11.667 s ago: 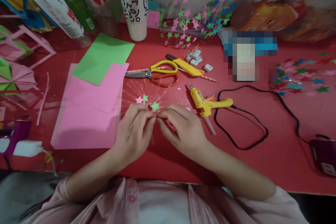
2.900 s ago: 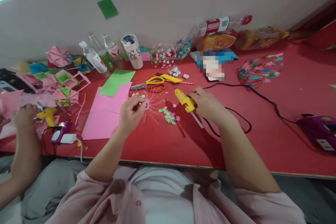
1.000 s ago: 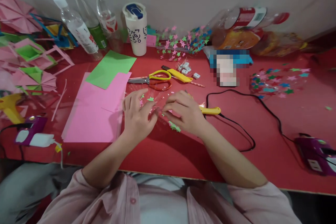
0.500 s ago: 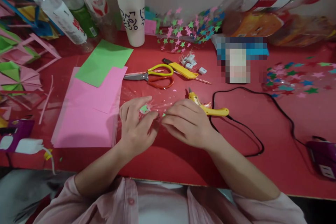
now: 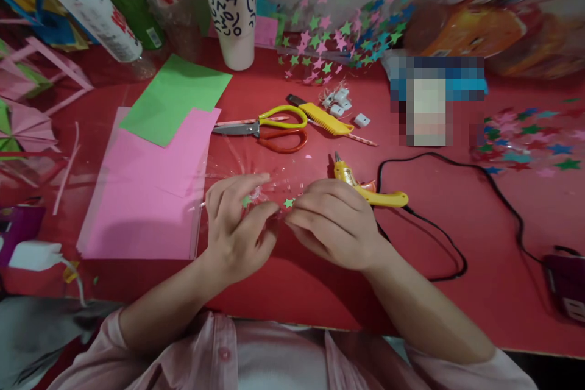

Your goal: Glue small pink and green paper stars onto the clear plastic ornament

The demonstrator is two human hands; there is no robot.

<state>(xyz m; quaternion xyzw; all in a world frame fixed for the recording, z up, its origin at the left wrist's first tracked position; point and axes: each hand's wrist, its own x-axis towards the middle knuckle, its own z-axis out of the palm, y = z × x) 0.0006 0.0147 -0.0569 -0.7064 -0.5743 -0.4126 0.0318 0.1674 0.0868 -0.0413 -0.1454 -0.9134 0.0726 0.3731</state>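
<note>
Thin clear plastic film, shiny and crinkled, stretches between my two hands low over the red table. My left hand is curled around its left side, thumb pointing right and index finger extended above. The fingertips of my right hand pinch its near right part, close to my left thumb. Small green stars show at the film; one green star lies just beyond the right fingertips. What exactly sits inside each pinch is hidden. A yellow glue gun rests right behind my right hand.
Pink paper and green paper lie left. Scissors, a yellow cutter and small white pieces are beyond my hands. A white tumbler and bottles stand behind. A black cord loops right.
The view has shifted slightly. My hands keep nearly the same pose on the film, and the green star by my right fingertips is now more fully visible.
</note>
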